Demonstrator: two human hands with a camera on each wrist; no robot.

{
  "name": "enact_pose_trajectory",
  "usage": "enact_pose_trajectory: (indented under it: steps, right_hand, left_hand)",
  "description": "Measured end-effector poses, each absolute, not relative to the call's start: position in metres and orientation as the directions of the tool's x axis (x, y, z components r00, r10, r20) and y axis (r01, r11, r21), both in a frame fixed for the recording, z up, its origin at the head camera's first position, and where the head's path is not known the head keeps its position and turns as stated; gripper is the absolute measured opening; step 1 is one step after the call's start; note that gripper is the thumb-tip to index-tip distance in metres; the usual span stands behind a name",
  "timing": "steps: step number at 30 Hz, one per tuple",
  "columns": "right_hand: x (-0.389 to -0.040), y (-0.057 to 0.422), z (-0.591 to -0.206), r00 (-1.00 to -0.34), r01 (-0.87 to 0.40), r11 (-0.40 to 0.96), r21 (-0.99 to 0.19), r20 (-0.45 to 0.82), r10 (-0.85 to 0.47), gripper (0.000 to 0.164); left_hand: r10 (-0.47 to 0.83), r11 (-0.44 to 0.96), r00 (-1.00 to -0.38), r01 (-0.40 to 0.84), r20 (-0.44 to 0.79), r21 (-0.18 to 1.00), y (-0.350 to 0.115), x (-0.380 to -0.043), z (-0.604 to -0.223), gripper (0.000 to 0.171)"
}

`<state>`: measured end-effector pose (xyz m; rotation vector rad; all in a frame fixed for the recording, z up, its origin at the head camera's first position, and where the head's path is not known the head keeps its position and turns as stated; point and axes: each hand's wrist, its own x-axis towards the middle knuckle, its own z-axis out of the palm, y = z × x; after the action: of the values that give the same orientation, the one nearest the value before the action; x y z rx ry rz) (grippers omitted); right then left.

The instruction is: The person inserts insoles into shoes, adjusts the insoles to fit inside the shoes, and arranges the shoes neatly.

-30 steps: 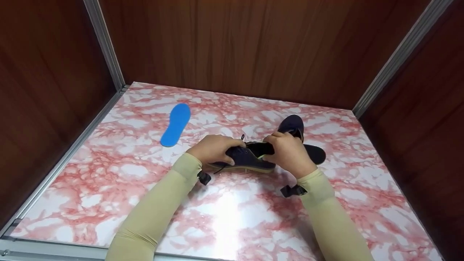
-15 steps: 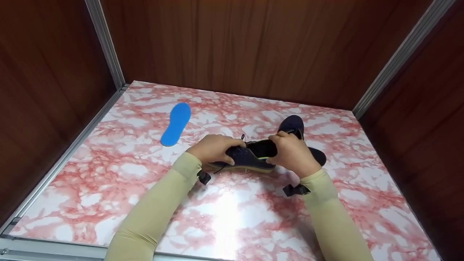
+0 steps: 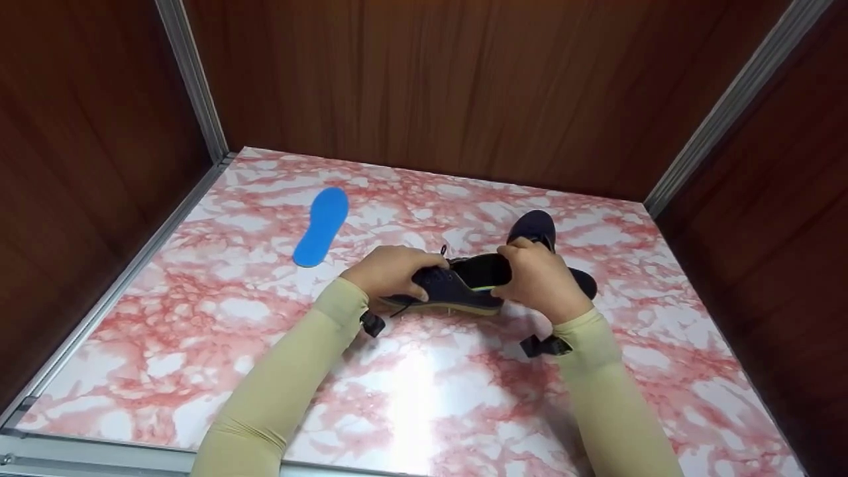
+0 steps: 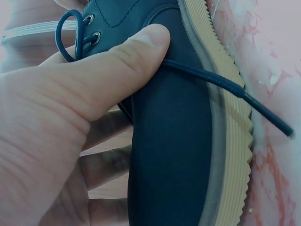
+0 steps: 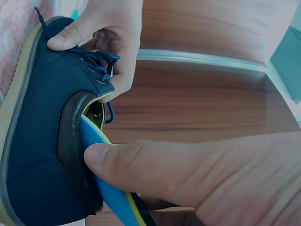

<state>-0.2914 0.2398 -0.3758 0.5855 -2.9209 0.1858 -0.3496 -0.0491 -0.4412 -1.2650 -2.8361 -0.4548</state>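
Observation:
A dark navy lace-up shoe (image 3: pixel 457 291) with a beige ribbed sole lies sideways across the table's middle. My left hand (image 3: pixel 384 273) grips its front part, thumb on the near side beside a loose lace (image 4: pixel 207 77) and fingers around the far side. At the shoe's opening, my right hand (image 3: pixel 542 278) pinches an insole (image 5: pixel 115 205), black on one face and blue on the other with a yellow edge line. One part of the insole is inside the shoe; its rounded black end sticks out right of the hand. The right fingers are mostly hidden in the right wrist view.
A second navy shoe (image 3: pixel 533 226) stands just behind my right hand, partly covered by it. To the left lies a flat blue insole (image 3: pixel 322 225) on the red-and-white marbled tabletop (image 3: pixel 232 331). Brown wood-grain panels (image 3: pixel 424 86) enclose the back and both sides.
My right hand has shifted slightly right along the insole, away from the shoe's laces, and more of the shoe's opening shows. The left hand and shoe have stayed put.

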Motion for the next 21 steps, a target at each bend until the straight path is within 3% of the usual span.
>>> enact_pose_trajectory:
  steps: [12, 21]
  right_hand:
    - [-0.2919, 0.24, -0.3779, -0.92, -0.369, 0.928, -0.057, 0.165, -0.356, 0.08]
    - [-0.2901, 0.2418, -0.3795, -0.893, -0.416, 0.906, -0.071, 0.222, -0.392, 0.061]
  left_hand:
    - [0.722, 0.642, -0.684, 0.719, 0.106, 0.266, -0.0473, -0.3493, -0.4408, 0.07]
    - [0.721, 0.637, -0.682, 0.722, 0.124, 0.272, -0.0475, -0.3484, -0.4401, 0.069]
